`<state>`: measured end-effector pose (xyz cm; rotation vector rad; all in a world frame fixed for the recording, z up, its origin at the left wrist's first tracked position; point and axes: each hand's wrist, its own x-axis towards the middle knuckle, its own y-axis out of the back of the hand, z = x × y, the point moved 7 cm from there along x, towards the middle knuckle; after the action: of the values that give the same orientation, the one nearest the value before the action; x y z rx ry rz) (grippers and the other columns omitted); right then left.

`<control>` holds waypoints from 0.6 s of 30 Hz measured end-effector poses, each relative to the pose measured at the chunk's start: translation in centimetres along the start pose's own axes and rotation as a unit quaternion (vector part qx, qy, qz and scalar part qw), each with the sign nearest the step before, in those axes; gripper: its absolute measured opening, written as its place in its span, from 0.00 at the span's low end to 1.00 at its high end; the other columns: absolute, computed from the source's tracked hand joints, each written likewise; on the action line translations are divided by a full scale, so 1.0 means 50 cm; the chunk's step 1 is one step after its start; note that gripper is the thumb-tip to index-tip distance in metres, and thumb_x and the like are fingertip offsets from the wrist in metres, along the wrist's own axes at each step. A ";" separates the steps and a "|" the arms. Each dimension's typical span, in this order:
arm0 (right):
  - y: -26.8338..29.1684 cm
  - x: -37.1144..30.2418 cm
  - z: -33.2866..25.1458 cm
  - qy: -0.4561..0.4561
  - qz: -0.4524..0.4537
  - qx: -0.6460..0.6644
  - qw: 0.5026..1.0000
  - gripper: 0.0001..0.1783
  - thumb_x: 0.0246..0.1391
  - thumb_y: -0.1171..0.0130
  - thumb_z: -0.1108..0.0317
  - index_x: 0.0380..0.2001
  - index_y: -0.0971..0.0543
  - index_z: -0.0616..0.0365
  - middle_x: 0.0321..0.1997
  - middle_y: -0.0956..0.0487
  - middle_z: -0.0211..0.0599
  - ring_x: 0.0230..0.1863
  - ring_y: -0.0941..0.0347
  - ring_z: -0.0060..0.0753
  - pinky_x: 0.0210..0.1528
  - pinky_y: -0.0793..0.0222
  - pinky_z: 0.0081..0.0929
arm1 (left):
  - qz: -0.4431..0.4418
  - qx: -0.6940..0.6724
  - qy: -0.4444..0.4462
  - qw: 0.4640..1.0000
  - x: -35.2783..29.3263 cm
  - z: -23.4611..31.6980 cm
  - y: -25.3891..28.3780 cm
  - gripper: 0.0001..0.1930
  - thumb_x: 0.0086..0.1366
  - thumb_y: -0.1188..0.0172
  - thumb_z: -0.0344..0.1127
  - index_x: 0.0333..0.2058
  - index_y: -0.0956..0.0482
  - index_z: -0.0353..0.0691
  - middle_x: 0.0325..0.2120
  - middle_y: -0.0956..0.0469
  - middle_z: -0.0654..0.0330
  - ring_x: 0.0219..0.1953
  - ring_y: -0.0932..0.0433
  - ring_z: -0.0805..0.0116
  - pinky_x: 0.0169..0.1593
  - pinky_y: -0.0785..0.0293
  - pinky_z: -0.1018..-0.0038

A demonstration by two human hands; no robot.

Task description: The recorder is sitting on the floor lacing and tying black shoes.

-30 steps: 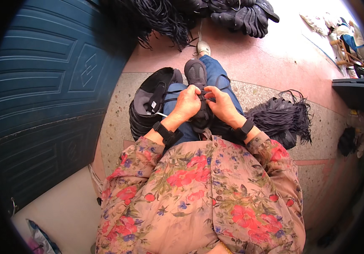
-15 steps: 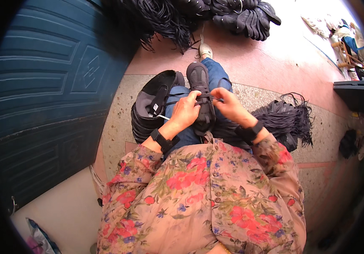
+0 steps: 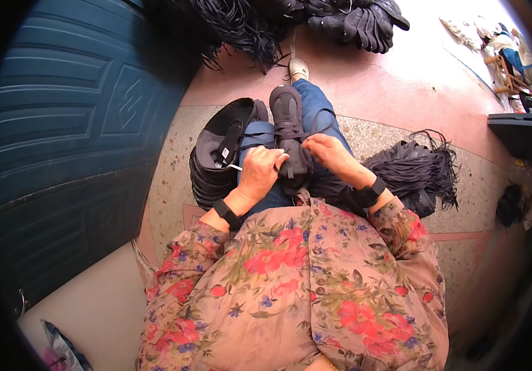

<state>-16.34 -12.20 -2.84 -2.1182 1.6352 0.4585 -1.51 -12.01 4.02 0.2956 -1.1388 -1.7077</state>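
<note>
Head view: a blue panelled door (image 3: pixel 50 117) takes up the left side. A floral shirt (image 3: pixel 284 278) covers the lower centre, sleeves reaching down both forearms. Floor (image 3: pixel 417 102) is pink farther off, with a speckled band nearer. At the top edge, a large pile (image 3: pixel 362 28) of black shoe parts, long strands trailing at its left. Blue jeans (image 3: pixel 318 105) on the legs; one foot, in a pale shoe (image 3: pixel 299 68), is stretched out ahead. Just left of the legs, a nested black stack (image 3: pixel 207 182), grey lining visible at its mouth. To the right, on the floor, a bundle (image 3: pixel 408 173) of black pieces and strands.

Dark shoe (image 3: pixel 287 111): on the lap, between the two hands, toe pointing away from the body, mesh side up, heel end near the shirt hem. Black lace (image 3: pixel 291 132) crosses its upper.

Left hand (image 3: pixel 260 170): beside the shoe's left edge, toward the heel. Fingers curled into a loose fist; thumb and forefinger pressed together on a short dark length of lace.

Right hand (image 3: pixel 334 154): at the shoe's right edge, back upward, fingers bent, tips drawn together on the lace; a slack loop stands out beyond them over the jeans. Contact with the shoe itself: cannot tell.

Black wristbands (image 3: pixel 226 213), one per wrist.
</note>
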 end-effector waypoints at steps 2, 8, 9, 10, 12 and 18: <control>-0.028 -0.002 -0.039 0.101 -0.011 -0.125 0.987 0.13 0.50 0.48 0.68 0.33 0.24 0.68 0.30 0.22 0.45 0.31 0.26 0.31 0.35 0.33 0.24 | 0.007 0.000 0.005 1.000 -0.004 0.007 -0.001 0.07 0.50 0.39 0.31 0.27 0.25 0.36 0.20 0.25 0.58 0.23 0.28 0.60 0.30 0.34 0.69; -0.023 0.007 -0.046 0.128 0.060 -0.245 0.959 0.11 0.45 0.46 0.68 0.28 0.24 0.67 0.28 0.24 0.53 0.32 0.26 0.46 0.36 0.32 0.32 | 0.000 0.005 0.001 1.000 -0.002 0.016 -0.005 0.07 0.50 0.39 0.32 0.27 0.25 0.36 0.20 0.25 0.58 0.24 0.28 0.60 0.32 0.35 0.69; -0.024 0.008 -0.048 0.128 0.059 -0.245 0.959 0.11 0.45 0.46 0.68 0.28 0.24 0.67 0.28 0.24 0.53 0.32 0.26 0.46 0.36 0.32 0.32 | 0.000 0.005 0.001 1.000 -0.002 0.017 -0.004 0.07 0.50 0.39 0.32 0.27 0.25 0.36 0.20 0.25 0.58 0.24 0.28 0.60 0.32 0.35 0.69; -0.026 0.009 -0.050 0.127 0.058 -0.265 0.954 0.11 0.44 0.46 0.68 0.27 0.24 0.67 0.27 0.24 0.52 0.32 0.26 0.48 0.36 0.33 0.34 | 0.004 0.003 -0.002 1.000 -0.001 0.019 -0.004 0.08 0.49 0.39 0.32 0.27 0.25 0.36 0.20 0.25 0.58 0.24 0.28 0.60 0.32 0.35 0.69; -0.029 0.015 -0.049 0.127 0.057 -0.285 0.949 0.10 0.44 0.46 0.68 0.26 0.24 0.66 0.27 0.24 0.52 0.31 0.27 0.50 0.36 0.33 0.35 | 0.008 0.001 -0.005 1.000 -0.002 0.021 -0.003 0.08 0.49 0.39 0.32 0.28 0.25 0.36 0.20 0.26 0.58 0.25 0.28 0.60 0.32 0.35 0.69; -0.044 0.028 -0.062 0.171 0.080 -0.299 0.935 0.08 0.45 0.47 0.68 0.23 0.23 0.63 0.29 0.25 0.50 0.35 0.29 0.50 0.37 0.35 0.38 | -0.007 -0.005 -0.015 1.000 0.000 0.032 0.001 0.07 0.50 0.41 0.29 0.29 0.25 0.36 0.21 0.26 0.58 0.26 0.28 0.60 0.32 0.35 0.69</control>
<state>-13.85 -14.50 -0.62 -2.6257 2.0747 0.7517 -2.52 -11.14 4.86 0.2733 -1.1524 -1.7358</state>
